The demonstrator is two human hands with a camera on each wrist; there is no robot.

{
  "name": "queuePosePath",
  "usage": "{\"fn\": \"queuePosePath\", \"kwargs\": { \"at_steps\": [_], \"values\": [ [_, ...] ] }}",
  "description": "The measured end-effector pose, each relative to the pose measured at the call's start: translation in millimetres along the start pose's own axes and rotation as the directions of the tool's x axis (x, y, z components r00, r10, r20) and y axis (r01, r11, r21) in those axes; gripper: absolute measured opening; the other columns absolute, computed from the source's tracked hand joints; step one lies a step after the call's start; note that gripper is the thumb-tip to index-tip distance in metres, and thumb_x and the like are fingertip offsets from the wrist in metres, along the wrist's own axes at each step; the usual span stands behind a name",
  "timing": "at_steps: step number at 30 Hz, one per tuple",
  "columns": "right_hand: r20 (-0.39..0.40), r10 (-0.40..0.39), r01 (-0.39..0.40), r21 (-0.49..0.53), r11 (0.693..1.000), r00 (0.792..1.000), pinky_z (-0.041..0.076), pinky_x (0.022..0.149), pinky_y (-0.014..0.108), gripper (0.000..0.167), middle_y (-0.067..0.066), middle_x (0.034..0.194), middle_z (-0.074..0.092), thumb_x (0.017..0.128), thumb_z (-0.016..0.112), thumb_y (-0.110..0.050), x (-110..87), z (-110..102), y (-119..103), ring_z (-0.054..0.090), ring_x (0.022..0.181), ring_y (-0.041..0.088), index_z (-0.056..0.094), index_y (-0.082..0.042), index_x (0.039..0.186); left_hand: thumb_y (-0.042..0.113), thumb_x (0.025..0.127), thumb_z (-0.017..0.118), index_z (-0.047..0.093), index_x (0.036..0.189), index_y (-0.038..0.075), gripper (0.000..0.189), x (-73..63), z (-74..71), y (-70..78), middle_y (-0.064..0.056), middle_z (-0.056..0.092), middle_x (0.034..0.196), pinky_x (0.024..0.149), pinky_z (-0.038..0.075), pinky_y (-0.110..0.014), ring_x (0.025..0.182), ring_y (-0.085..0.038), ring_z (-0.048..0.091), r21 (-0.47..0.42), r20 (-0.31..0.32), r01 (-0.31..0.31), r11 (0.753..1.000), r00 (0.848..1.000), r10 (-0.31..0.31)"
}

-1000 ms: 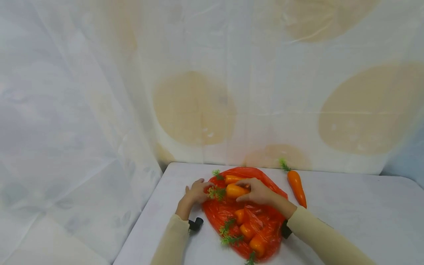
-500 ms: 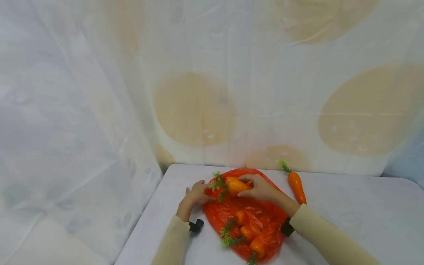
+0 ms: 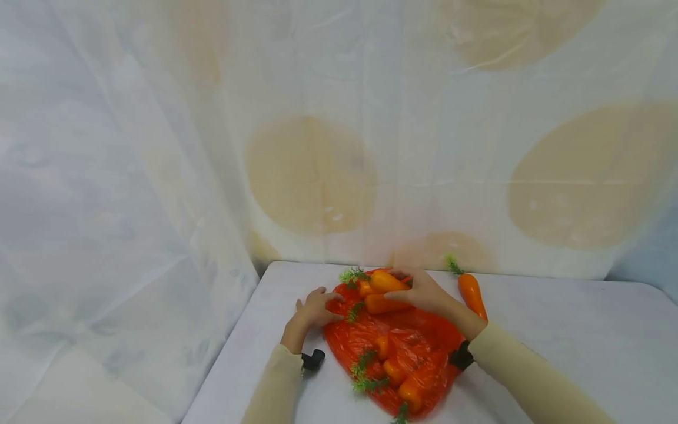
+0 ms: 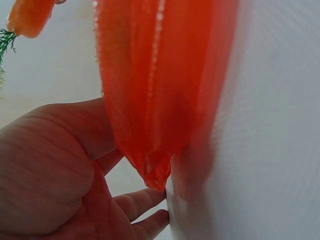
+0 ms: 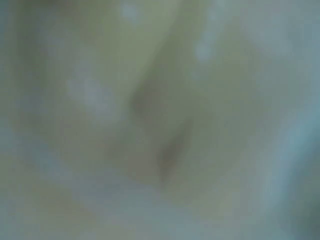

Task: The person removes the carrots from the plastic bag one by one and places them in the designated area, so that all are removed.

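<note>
A red plastic bag [image 3: 355,344] lies spread on the table. My left hand [image 3: 316,309] holds its left edge; in the left wrist view the bag's rim hangs between the thumb side and the fingers. At the bag's far end my right hand [image 3: 426,292] grips an orange toy carrot [image 3: 386,281], its green top pointing left. Another carrot [image 3: 384,304] lies just below it, under the thumb, and part of one more shows beside them. Several carrots [image 3: 410,393] rest at the bag's near end, partly under the film. The right wrist view is a blur.
A lone carrot [image 3: 471,294] lies on the white table [image 3: 572,341] to the right, partly behind the right forearm. A sheet-covered wall [image 3: 439,194] with tan blotches stands along the table's back edge, and white sheeting [image 3: 132,265] hangs on the left.
My right hand has moved the gripped carrot away from me, toward the bag's far edge. Another carrot now shows below it. The left hand has stayed nearly still at the bag's edge.
</note>
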State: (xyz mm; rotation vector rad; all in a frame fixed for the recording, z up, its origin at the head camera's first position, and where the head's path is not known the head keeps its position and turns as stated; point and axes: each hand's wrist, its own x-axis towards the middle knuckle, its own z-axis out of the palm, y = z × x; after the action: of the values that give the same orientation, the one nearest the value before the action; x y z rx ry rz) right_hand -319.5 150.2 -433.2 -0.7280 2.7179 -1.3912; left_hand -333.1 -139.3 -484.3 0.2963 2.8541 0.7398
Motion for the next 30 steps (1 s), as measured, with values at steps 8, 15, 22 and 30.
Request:
{"fn": "queuePosePath", "kwargs": {
  "at_steps": [8,15,22,30],
  "values": [
    [-0.047,0.074,-0.068,0.114,0.991,0.996,0.052,0.079,0.034,0.053,0.015,0.117,0.064,0.087,0.077,-0.027,1.9,-11,4,0.06,0.097,0.026,0.058,-0.005,0.131,0.037,0.083,0.077,0.068,0.116,0.031,0.035,3.7,2.6,-0.1,-0.02,0.039,0.153,0.108,0.009,-0.079,0.144,-0.04,0.032,0.007,-0.011,-0.012,1.0,1.0,0.012],
    [-0.056,0.098,-0.09,0.141,0.986,0.994,0.054,0.083,0.034,0.049,0.015,0.127,0.063,0.091,0.072,-0.025,1.8,-20,5,0.06,0.106,0.029,0.057,-0.005,0.134,0.037,0.084,0.077,0.067,0.116,0.031,0.034,1.9,0.7,0.8,-0.02,0.038,0.153,0.108,0.009,-0.079,0.144,-0.04,0.031,0.011,-0.003,-0.006,1.0,1.0,0.006],
    [-0.075,0.119,-0.107,0.148,0.983,0.99,0.056,0.086,0.045,0.053,0.016,0.127,0.063,0.091,0.071,-0.033,1.3,-27,10,0.061,0.105,0.027,0.057,-0.006,0.134,0.037,0.084,0.076,0.067,0.118,0.031,0.035,1.9,-0.4,-1.4,-0.021,0.038,0.153,0.108,0.009,-0.079,0.144,-0.041,0.032,0.018,-0.015,-0.006,1.0,1.0,0.006],
    [-0.06,0.138,-0.129,0.144,0.981,0.989,0.055,0.088,0.046,0.051,0.015,0.125,0.064,0.091,0.071,-0.033,-2.9,-33,12,0.059,0.103,0.026,0.058,-0.005,0.132,0.037,0.084,0.076,0.067,0.116,0.033,0.034,-0.3,-0.2,-0.1,-0.02,0.037,0.154,0.109,0.007,-0.078,0.144,-0.041,0.031,0.011,-0.014,0.003,1.0,1.0,-0.003]
  ]
}}
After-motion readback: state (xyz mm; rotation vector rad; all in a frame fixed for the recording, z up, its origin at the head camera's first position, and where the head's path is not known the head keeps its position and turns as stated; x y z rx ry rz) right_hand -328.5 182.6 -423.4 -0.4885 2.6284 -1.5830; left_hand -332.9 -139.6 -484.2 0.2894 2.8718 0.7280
